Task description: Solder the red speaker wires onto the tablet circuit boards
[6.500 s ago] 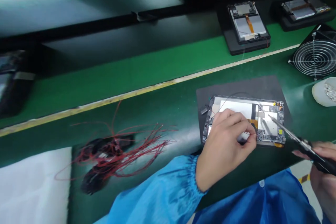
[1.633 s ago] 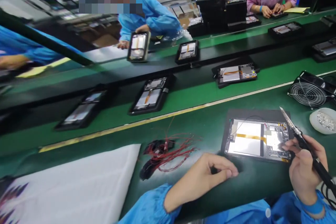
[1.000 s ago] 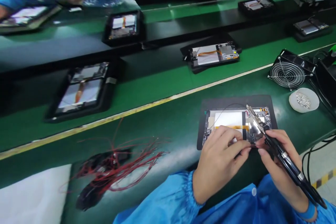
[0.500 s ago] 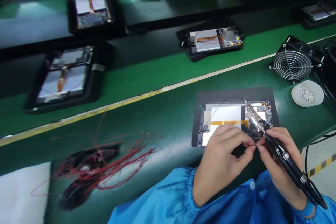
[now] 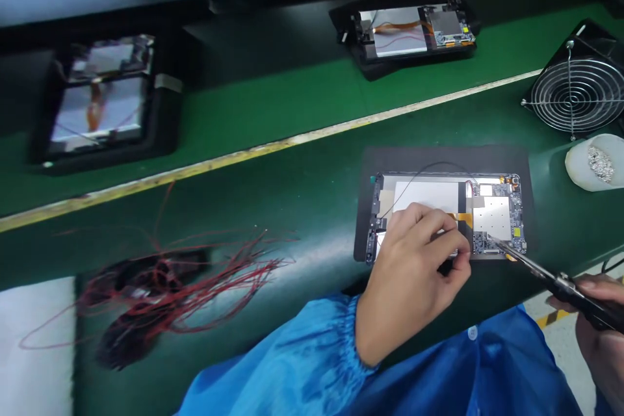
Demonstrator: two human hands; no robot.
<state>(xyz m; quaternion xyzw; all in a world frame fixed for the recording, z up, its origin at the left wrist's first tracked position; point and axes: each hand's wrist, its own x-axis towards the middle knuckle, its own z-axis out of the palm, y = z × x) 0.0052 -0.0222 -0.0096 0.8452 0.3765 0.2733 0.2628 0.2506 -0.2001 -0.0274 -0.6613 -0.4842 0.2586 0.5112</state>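
An opened tablet (image 5: 491, 218) lies on a dark mat (image 5: 439, 157), its circuit board and silver shield showing at the right side. My left hand (image 5: 412, 273) rests over the tablet's lower middle, fingers curled into a pinch; what they hold is hidden. In my right hand (image 5: 597, 312), at the right edge, is a black soldering iron (image 5: 560, 286). The iron's thin metal tip points left at the board's lower edge; whether it touches is not clear. A thin dark wire (image 5: 420, 172) arches across the tablet's top.
A bundle of red wires (image 5: 214, 292) lies on the bench at left. To the right stand a fan with a wire guard (image 5: 572, 101) and a white cup of metal bits (image 5: 578, 166). Other opened tablets (image 5: 397, 36) sit beyond the yellowish strip (image 5: 273, 146).
My right hand has drawn away from my left, moving right with the soldering iron, whose tip has swung from the board's top to its lower edge. The view has shifted too.
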